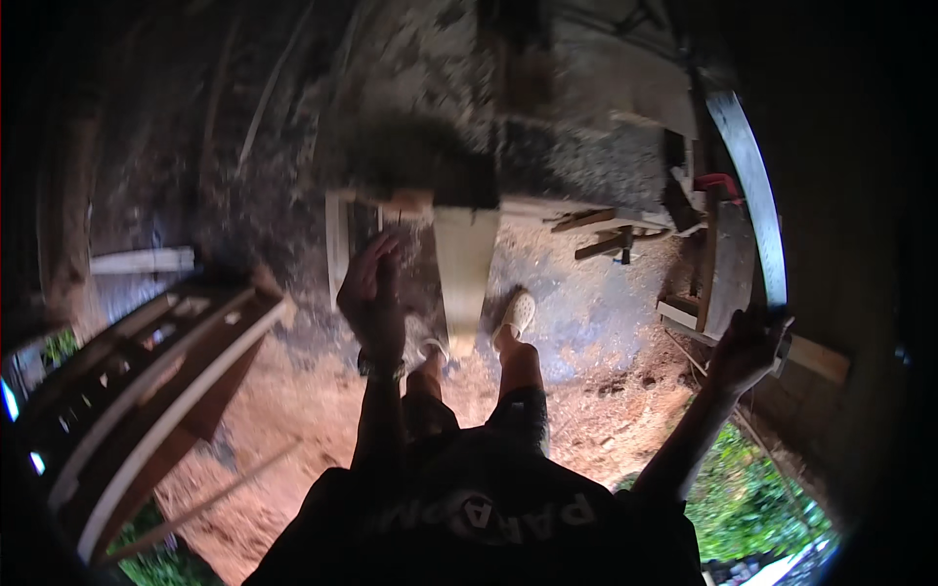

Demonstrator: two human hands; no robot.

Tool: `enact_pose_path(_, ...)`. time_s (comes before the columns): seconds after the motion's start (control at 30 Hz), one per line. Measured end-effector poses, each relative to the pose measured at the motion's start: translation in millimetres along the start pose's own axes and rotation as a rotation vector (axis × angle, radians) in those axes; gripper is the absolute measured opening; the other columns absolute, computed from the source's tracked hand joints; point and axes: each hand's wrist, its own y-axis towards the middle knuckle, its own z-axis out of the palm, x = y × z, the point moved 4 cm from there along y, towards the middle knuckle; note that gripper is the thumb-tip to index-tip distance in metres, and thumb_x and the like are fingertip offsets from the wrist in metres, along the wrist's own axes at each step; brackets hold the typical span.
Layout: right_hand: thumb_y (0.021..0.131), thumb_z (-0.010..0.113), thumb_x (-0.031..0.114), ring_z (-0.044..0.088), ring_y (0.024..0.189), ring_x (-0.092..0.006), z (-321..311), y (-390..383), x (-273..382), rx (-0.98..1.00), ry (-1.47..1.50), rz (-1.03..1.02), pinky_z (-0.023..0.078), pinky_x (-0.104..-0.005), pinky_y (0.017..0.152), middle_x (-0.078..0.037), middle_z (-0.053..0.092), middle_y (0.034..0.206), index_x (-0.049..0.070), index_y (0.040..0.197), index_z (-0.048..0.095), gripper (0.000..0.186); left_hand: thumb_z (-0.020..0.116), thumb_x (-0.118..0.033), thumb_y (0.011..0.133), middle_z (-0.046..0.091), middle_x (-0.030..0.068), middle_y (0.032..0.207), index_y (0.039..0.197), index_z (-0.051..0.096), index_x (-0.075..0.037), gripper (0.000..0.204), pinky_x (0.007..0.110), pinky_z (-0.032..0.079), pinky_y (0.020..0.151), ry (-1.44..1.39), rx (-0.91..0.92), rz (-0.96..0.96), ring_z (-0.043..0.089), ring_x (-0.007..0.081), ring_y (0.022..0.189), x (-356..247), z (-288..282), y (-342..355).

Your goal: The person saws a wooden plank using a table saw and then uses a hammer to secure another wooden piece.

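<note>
My right hand [745, 354] is raised at the right, closed on the handle of a handsaw [757, 190]. The saw's long, pale blade points away from me and catches the light. Out in front at the left is my left hand [373, 305], empty, its fingers loosely bent and the thumb apart. Below and between the hands lies a light wooden plank [465, 264], running from a dark ledge toward my feet. Neither hand touches it. Under my fingers on the right, the handle is mostly hidden.
Wood offcuts [606, 234] lie at the far right, in front of a rough ledge [586, 161]. A slatted wooden frame [161, 366] leans at the left. Reddish sawdust [596, 420] covers the ground, and a thin stick [210, 503] lies at the lower left.
</note>
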Motion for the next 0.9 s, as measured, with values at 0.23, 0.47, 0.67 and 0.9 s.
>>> enact_pose_path(0.23, 0.099, 0.05, 0.018, 0.051, 0.056, -0.0148, -30.3, 81.7, -22.6, 0.151, -0.886, -0.66, 0.038, -0.0284, 0.051, 0.0, 0.057, 0.064, -0.002, 0.085, 0.061, 0.027, 0.06, -0.004, 0.089, 0.069, 0.0092, 0.09, 0.117, 0.06, -0.001, 0.027, 0.027, 0.051, 0.075, 0.252, 0.184, 0.009, 0.064, 0.0131, 0.08, -64.3, 65.9, 1.8)
enact_pose_path(0.47, 0.098, 0.053, 0.02, 0.045, 0.042, -0.0178, -14.3, 104.8, -63.3, -0.037, -1.244, -0.621, 0.035, -0.0324, 0.043, -0.005, 0.048, 0.051, 0.001, 0.083, 0.062, 0.026, 0.057, -0.007, 0.092, 0.068, 0.011, 0.092, 0.122, 0.055, 0.001, 0.031, 0.029, 0.049, 0.076, 0.402, 0.543, -0.034, 0.062, 0.0147, 0.081, -86.9, 192.3, 51.3)
enact_pose_path(0.67, 0.098, 0.051, 0.02, 0.05, 0.047, -0.026, -32.1, 97.9, -62.6, -0.065, -1.432, -0.576, 0.034, -0.0392, 0.043, -0.01, 0.053, 0.061, 0.0, 0.084, 0.061, 0.026, 0.06, -0.011, 0.09, 0.067, 0.0122, 0.102, 0.124, 0.056, -0.005, 0.034, 0.032, 0.05, 0.08, 0.886, 0.802, 0.091, 0.064, 0.0193, 0.09, -63.8, 252.6, 85.9)
enact_pose_path(0.9, 0.098, 0.053, 0.026, 0.039, 0.04, -0.0105, -46.1, 88.3, -73.0, -0.462, -0.881, 0.121, 0.029, -0.0294, 0.036, -0.002, 0.043, 0.05, 0.001, 0.074, 0.055, 0.034, 0.061, -0.019, 0.091, 0.066, 0.0128, 0.101, 0.125, 0.056, -0.009, 0.036, 0.036, 0.051, 0.079, 0.879, 1.055, -0.074, 0.065, 0.0241, 0.091, -13.0, 283.8, 65.8)
